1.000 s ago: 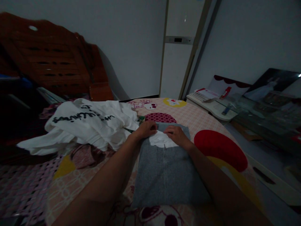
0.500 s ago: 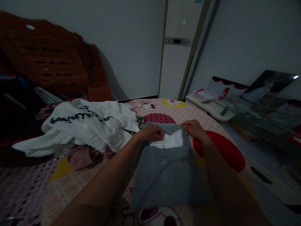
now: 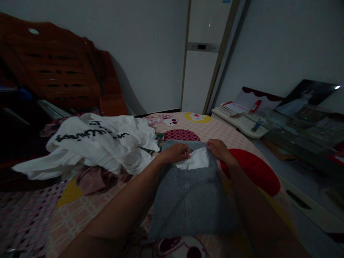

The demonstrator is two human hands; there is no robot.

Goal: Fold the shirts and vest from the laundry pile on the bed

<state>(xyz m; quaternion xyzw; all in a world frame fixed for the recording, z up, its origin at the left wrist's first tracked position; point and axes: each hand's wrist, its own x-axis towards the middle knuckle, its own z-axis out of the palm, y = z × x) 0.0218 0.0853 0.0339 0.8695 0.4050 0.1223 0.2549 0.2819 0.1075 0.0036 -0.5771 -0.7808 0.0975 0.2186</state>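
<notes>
A grey knitted garment (image 3: 193,204) lies folded into a rough rectangle in front of me, with a seam down its middle. White cloth (image 3: 197,159) shows in the opening at its far end. My left hand (image 3: 177,153) has its fingers curled at the left side of this opening, against the white cloth. At the far right corner, my right hand (image 3: 218,148) pinches the edge of the grey garment beside the white cloth. The undersides of both hands' fingers are partly hidden.
Left of the garment lies a heaped white shirt (image 3: 107,147) with black lettering, beside a reddish-brown cloth (image 3: 95,181). A patterned round tablecloth (image 3: 225,129) spreads underneath. A wooden chair back (image 3: 53,68) stands left; a glass-topped stand (image 3: 303,129) is on the right.
My left hand has shifted slightly right over the white cloth. My right hand has drawn in a little to the left, its fingers now more curled at the corner.
</notes>
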